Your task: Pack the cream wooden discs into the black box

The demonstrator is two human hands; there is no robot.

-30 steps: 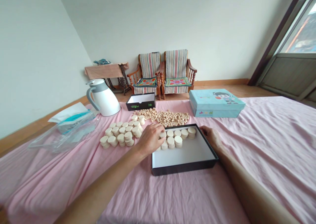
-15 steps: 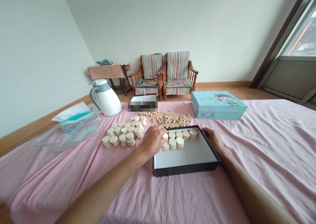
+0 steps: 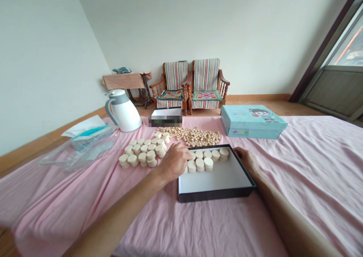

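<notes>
A shallow black box [image 3: 217,195] with a white inside lies before me. Stacks of pale round wooden discs [image 3: 208,163] stand in rows along its back and left. My left hand [image 3: 177,158] reaches over the box's left wall, its fingers curled and close together on a disc stack in the back left corner; the palm hides part of the stacks. At the back right corner, my right hand [image 3: 246,159] holds the box's outer wall with bent fingers. More disc stacks [image 3: 142,157] stand on the pink cloth left of my left hand.
Behind the box lies a heap of small wooden pieces [image 3: 201,137]. A smaller black box [image 3: 165,117] stands beyond it, with a white-and-grey jug [image 3: 126,113] to its left. Clear plastic packaging [image 3: 76,145] lies far left, and a light blue box [image 3: 252,123] sits back right.
My view has shifted slightly, so everything sits a little further right. Both hands keep nearly the same places at the box, and the disc stacks look unchanged.
</notes>
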